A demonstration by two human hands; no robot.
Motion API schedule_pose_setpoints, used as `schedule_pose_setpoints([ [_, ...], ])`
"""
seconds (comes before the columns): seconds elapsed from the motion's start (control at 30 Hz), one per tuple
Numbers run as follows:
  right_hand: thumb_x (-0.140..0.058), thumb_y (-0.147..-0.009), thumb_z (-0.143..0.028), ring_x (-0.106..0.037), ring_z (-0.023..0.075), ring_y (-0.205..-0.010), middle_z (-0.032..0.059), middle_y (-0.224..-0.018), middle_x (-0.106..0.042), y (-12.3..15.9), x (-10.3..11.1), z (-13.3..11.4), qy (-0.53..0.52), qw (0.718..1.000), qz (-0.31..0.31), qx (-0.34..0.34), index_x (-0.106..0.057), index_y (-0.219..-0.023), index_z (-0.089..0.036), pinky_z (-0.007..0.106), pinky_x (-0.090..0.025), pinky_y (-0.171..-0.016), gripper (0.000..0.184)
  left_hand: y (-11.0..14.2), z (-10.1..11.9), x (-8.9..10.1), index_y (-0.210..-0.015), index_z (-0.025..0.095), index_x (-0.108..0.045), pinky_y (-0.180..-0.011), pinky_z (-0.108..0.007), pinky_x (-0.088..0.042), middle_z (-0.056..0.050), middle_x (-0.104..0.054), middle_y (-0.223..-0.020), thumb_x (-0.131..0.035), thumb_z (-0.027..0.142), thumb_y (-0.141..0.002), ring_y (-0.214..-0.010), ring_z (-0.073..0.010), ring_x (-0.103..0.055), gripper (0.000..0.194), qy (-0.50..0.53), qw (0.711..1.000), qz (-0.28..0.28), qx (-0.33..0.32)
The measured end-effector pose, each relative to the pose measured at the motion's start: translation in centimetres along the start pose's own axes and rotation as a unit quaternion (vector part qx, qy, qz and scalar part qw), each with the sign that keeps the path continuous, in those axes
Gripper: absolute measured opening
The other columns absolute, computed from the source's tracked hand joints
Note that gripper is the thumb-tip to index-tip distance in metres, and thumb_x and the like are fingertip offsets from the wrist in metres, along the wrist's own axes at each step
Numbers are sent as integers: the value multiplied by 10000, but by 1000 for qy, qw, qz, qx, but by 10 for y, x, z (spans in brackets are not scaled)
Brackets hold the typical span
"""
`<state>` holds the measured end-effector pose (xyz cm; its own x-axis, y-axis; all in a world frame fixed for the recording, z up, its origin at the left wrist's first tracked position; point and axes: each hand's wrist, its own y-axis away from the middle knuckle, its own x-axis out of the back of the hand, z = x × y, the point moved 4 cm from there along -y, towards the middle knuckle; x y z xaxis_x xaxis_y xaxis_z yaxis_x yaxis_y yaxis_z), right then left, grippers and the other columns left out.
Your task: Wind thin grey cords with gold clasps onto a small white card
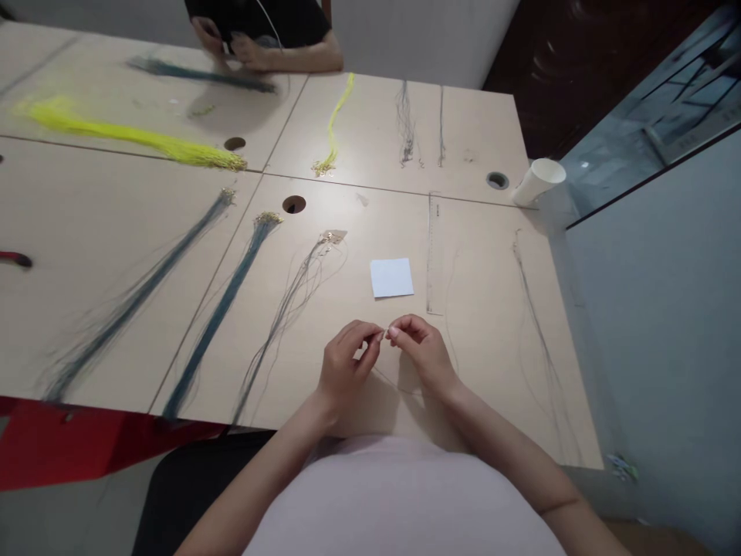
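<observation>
My left hand (347, 359) and my right hand (425, 354) meet fingertip to fingertip above the table near its front edge, both closed in a pinch. Between them they hold a thin fishing line (399, 386), whose slack hangs in a curve below the fingers. Whatever small part sits right at the fingertips is too tiny to make out. Just beyond the hands lies a white square of paper (392, 278). Left of my hands, a loose bundle of dark lines (283, 305) ends in small gold-coloured pieces like fish hooks (333, 237).
Two thick blue-green line bundles (223, 313) lie at left, and a yellow bundle (139, 137) further back. A clear ruler (429, 255), more thin lines (536, 309) and a white cup (539, 182) are at right. Across the table, a person's hands (246, 50) work with a dark bundle.
</observation>
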<state>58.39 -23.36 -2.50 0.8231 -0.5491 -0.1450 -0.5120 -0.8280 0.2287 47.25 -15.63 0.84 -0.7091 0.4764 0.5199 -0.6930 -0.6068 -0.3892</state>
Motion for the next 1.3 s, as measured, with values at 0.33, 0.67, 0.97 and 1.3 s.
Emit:
schedule_pose_setpoints([
  [0.33, -602, -745, -348, -517, 125, -661, 2, -699, -577, 2, -1, -1, 2, 1000, 0, 10, -573, -745, -187, 272, -421, -659, 164, 1, 2, 4, -849, 159, -556, -547, -188, -417, -13, -572, -758, -575, 120, -776, -570, -54, -452, 85, -6, 999, 34, -20],
  [0.67, -597, -747, -354, -518, 131, -669, 4, -692, -569, 3, -1, -3, 10, 1000, -3, 5, -568, -741, -192, 276, -429, -665, 164, 2, 4, 2, -857, 157, -563, -543, -165, -437, -27, -589, -784, -549, 100, -787, -619, -56, -503, 92, -15, 999, 31, -39],
  [0.97, -592, -745, -305, -509, 119, -645, -15, -653, -548, 3, -2, -4, -5, 1000, -6, -10, -560, -706, -190, 268, -415, -652, 126, 6, 0, 0, -884, 164, -551, -617, -200, -458, -35, -611, -808, -555, 76, -771, -700, -87, -560, 144, -64, 995, 29, -72],
  [1.3, -582, -736, -294, -499, 118, -616, -15, -633, -540, 4, -3, -3, -4, 1000, 2, -22, -533, -682, -190, 266, -414, -629, 127, 9, 0, -4, -880, 166, -536, -648, -232, -462, -45, -616, -803, -526, 91, -787, -736, -112, -563, 121, -114, 989, 17, -92],
])
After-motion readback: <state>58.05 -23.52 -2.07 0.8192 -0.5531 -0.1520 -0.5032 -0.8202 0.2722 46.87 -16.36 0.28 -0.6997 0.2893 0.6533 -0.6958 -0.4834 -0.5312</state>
